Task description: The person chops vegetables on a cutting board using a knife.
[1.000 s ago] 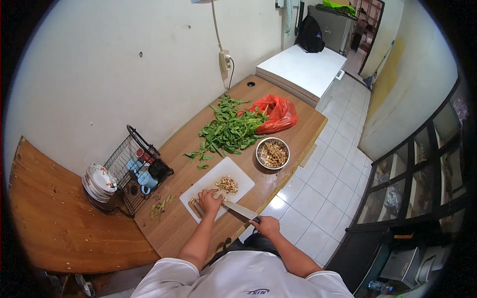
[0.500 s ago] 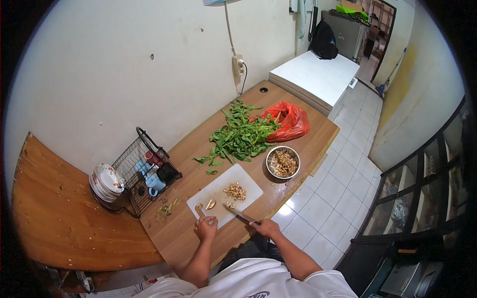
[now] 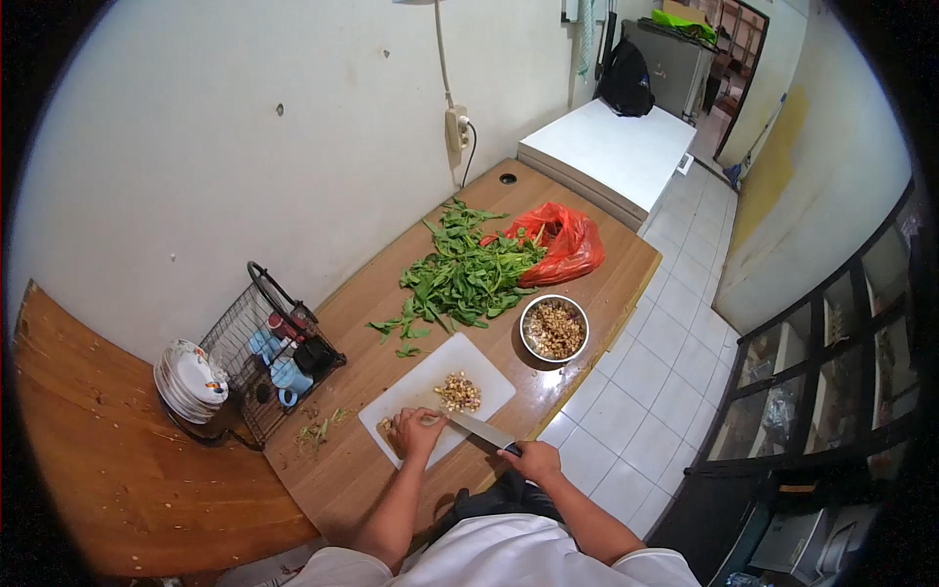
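Observation:
A white cutting board (image 3: 480, 364) lies on the wooden table, with a heap of chopped pieces (image 3: 458, 392) on it. My left hand (image 3: 416, 430) is on the board with its fingers curled down over something too small to make out, beside the knife tip. My right hand (image 3: 536, 460) grips the dark handle of a knife (image 3: 480, 428), whose blade points left across the board below the heap. A metal bowl (image 3: 555, 329) of similar chopped pieces stands beyond the board to the right.
Leafy greens (image 3: 469, 269) spread behind the board, next to a red plastic bag (image 3: 572, 245). On the left stand a wire rack (image 3: 240, 342) with cups and a stack of plates (image 3: 191, 377). Scraps (image 3: 318, 430) lie near the rack. A white chest (image 3: 611, 157) adjoins the table.
Half a second ago my left hand was at the board's near edge; it has moved up onto the board, beside the blade. The knife stays in my right hand. The view has shifted slightly.

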Motion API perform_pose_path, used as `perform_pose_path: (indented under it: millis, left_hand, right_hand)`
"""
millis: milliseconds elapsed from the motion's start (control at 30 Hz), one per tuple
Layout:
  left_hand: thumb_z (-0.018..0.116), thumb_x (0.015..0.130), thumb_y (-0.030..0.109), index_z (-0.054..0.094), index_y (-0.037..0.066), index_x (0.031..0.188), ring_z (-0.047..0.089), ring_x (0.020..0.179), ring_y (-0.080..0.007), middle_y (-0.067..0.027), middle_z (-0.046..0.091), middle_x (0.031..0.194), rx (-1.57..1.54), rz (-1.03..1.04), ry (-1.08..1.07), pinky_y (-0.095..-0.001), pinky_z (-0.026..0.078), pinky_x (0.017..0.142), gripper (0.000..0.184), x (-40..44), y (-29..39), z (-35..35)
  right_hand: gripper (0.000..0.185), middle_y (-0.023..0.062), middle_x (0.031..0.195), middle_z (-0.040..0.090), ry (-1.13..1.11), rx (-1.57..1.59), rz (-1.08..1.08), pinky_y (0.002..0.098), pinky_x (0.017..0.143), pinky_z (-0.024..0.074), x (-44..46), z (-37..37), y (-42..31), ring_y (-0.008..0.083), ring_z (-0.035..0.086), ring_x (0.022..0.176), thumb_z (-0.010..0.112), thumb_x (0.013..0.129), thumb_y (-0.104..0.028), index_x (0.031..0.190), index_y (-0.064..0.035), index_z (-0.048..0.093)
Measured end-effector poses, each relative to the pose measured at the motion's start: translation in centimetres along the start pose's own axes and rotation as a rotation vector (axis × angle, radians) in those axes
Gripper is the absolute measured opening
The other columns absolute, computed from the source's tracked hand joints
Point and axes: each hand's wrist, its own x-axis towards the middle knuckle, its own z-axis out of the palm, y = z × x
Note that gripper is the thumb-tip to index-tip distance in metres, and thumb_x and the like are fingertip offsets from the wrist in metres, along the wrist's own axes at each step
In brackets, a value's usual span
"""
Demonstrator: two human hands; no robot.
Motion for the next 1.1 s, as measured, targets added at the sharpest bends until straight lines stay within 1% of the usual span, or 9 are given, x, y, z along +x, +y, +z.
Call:
perform_pose_path:
  millis: [233, 300, 467, 533, 633, 767, 967, 1067, 1100]
  left_hand:
    - [0.087, 0.065, 0.037, 0.074, 0.025, 0.073, 0.051, 0.113, -0.0244, 0.0013, 0.06, 0.101, 0.035, 0.04, -0.027, -0.0489, 0.035, 0.097, 0.019, 3.5, 0.7, 2.2]
    - [0.086, 0.067, 0.035, 0.074, 0.026, 0.074, 0.051, 0.112, -0.0232, 0.0031, 0.06, 0.099, 0.001, 0.026, 0.089, -0.0471, 0.034, 0.095, 0.016, 4.2, -0.1, 2.6]
    - [0.085, 0.068, 0.038, 0.078, 0.028, 0.084, 0.053, 0.107, -0.0224, 0.0038, 0.062, 0.1, 0.084, 0.009, 0.148, -0.0449, 0.035, 0.091, 0.02, 3.9, -1.6, -1.3]
    - [0.085, 0.068, 0.036, 0.079, 0.027, 0.085, 0.053, 0.104, -0.0221, 0.0033, 0.063, 0.099, 0.203, 0.171, 0.079, -0.043, 0.034, 0.091, 0.021, 3.7, -3.1, -1.6]
    - [0.085, 0.066, 0.034, 0.079, 0.025, 0.086, 0.051, 0.106, -0.0218, 0.0032, 0.063, 0.101, 0.176, 0.215, 0.042, -0.0437, 0.034, 0.092, 0.023, 3.7, -4.4, -1.7]
    - [0.085, 0.066, 0.034, 0.079, 0.024, 0.087, 0.051, 0.105, -0.0222, 0.0019, 0.063, 0.099, 0.143, 0.26, 0.091, -0.0439, 0.034, 0.093, 0.023, 3.3, -4.8, -2.1]
    - [0.084, 0.067, 0.032, 0.079, 0.023, 0.08, 0.052, 0.104, -0.0218, 0.0019, 0.064, 0.095, 0.134, 0.201, 0.178, -0.044, 0.033, 0.092, 0.017, 2.5, -4.8, -1.2]
    - [0.084, 0.069, 0.035, 0.079, 0.021, 0.08, 0.061, 0.097, -0.0215, 0.0009, 0.071, 0.092, 0.093, 0.233, 0.145, -0.0467, 0.034, 0.097, 0.019, 2.3, -4.6, 0.0]
    - [0.083, 0.071, 0.039, 0.079, 0.02, 0.08, 0.065, 0.091, -0.0225, -0.0003, 0.074, 0.09, 0.014, 0.156, 0.044, -0.0458, 0.039, 0.095, 0.021, 2.4, -3.9, 0.2]
  right_hand:
    - [0.064, 0.0125, 0.076, 0.072, 0.057, -0.106, -0.02, 0.0458, 0.065, 0.0558, -0.8, -0.2, 1.6, 0.0335, 0.072, 0.075, 0.054, 0.087, -0.075, 0.093, -0.016, 0.077]
    - [0.063, 0.0126, 0.074, 0.072, 0.059, -0.092, 0.006, 0.0454, 0.065, 0.0556, -1.1, -0.5, 1.5, 0.0331, 0.072, 0.075, 0.056, 0.086, -0.074, 0.091, -0.0155, 0.077]
    - [0.061, 0.0125, 0.077, 0.073, 0.023, -0.048, 0.095, 0.0443, 0.067, 0.0562, -0.8, -0.7, 1.0, 0.0324, 0.072, 0.077, 0.059, 0.085, -0.073, 0.095, -0.0163, 0.079]
    - [0.061, 0.0134, 0.079, 0.073, 0.042, 0.002, 0.106, 0.044, 0.07, 0.0565, -0.5, 0.0, 1.2, 0.0327, 0.072, 0.079, 0.059, 0.085, -0.073, 0.098, -0.0159, 0.079]
    - [0.063, 0.014, 0.08, 0.074, 0.016, -0.018, 0.095, 0.0439, 0.072, 0.0566, -0.2, -0.3, 0.7, 0.0336, 0.072, 0.081, 0.059, 0.085, -0.073, 0.097, -0.0142, 0.079]
    - [0.065, 0.0144, 0.081, 0.074, -0.033, -0.036, 0.08, 0.0441, 0.072, 0.0567, -0.3, -0.1, 0.4, 0.0344, 0.072, 0.081, 0.057, 0.086, -0.074, 0.097, -0.0148, 0.078]
    - [0.065, 0.0156, 0.082, 0.073, -0.043, -0.013, 0.073, 0.045, 0.073, 0.0566, -0.1, 0.0, -0.1, 0.0354, 0.072, 0.083, 0.055, 0.086, -0.075, 0.1, -0.0162, 0.078]
    - [0.064, 0.0169, 0.085, 0.073, -0.079, 0.007, 0.078, 0.0453, 0.076, 0.0565, -0.4, -0.6, -1.1, 0.036, 0.072, 0.086, 0.054, 0.087, -0.075, 0.102, -0.0168, 0.078]
    - [0.065, 0.0176, 0.087, 0.073, -0.096, 0.042, 0.082, 0.0454, 0.077, 0.0563, -0.4, -0.8, -1.2, 0.0363, 0.071, 0.088, 0.054, 0.088, -0.075, 0.104, -0.017, 0.077]
